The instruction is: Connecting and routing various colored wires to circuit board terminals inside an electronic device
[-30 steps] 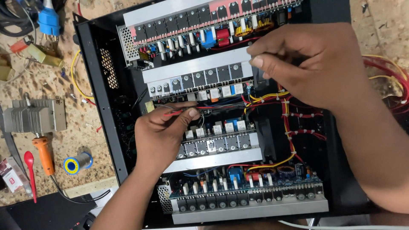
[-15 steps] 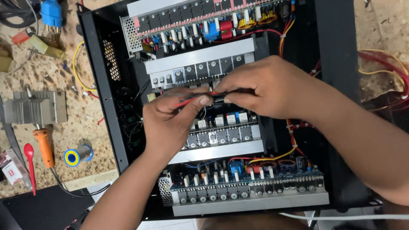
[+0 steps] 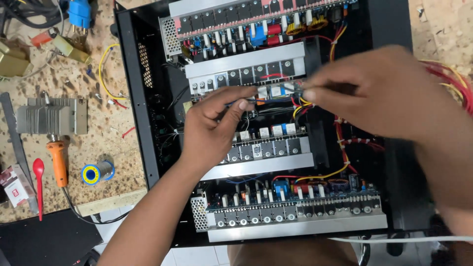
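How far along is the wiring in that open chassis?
Done: three circuit boards sit mounted in the black chassis, wire bundles tied. In hand: left hand and right hand pinch thin wires over the middle board. Left: chassis uncovered, soldering iron lies aside.

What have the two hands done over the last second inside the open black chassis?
The right hand came down and left from the upper board to meet the left hand over the middle; both now pinch at thin wires between their fingertips. The red wire seen earlier is blurred now. The soldering iron and solder spool have not moved.
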